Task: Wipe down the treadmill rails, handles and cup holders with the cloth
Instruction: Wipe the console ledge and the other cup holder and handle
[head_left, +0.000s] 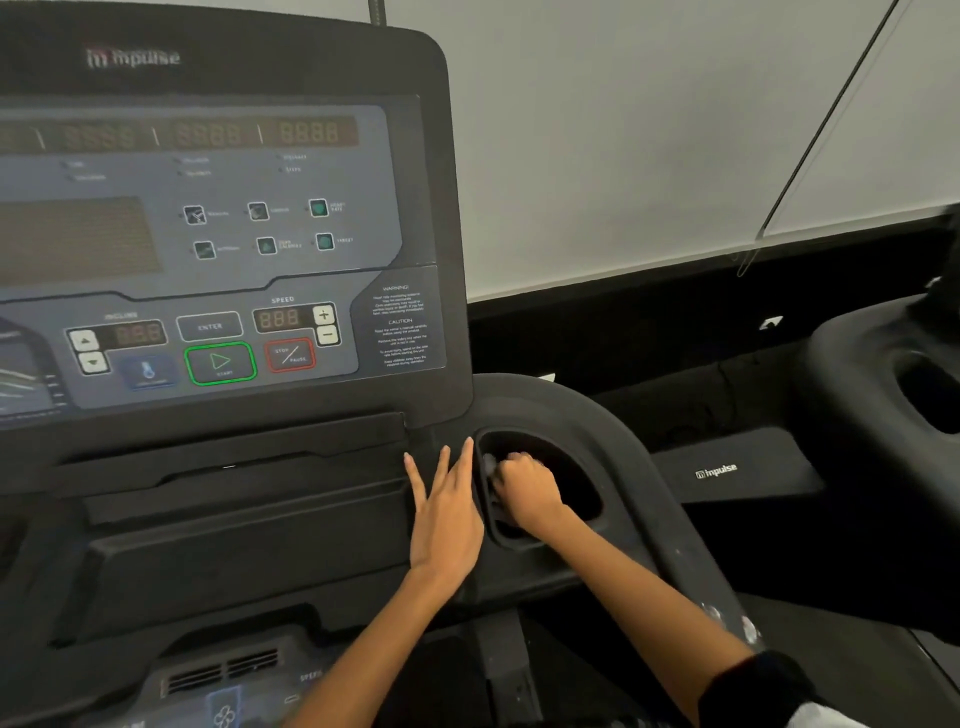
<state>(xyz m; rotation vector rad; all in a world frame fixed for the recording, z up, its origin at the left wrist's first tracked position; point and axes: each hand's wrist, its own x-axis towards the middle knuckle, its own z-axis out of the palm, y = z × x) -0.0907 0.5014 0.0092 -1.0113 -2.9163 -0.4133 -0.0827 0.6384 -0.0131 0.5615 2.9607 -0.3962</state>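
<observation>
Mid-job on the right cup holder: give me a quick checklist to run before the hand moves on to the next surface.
1. Right hand inside the black oval plastic cup holder: ok.
2. Grip on the pale cloth: ok, fingers curl round a blurred pale wad.
3. Left hand flat on the black console ledge, fingers straight, beside the holder: ok.
4. Left hand apart from the green-outlined start button and the red-outlined stop button: ok.
5. Holder bottom wiped clean: cannot tell, too dark.
6. Black right side rail clean: not ok, pale specks show on it.
</observation>
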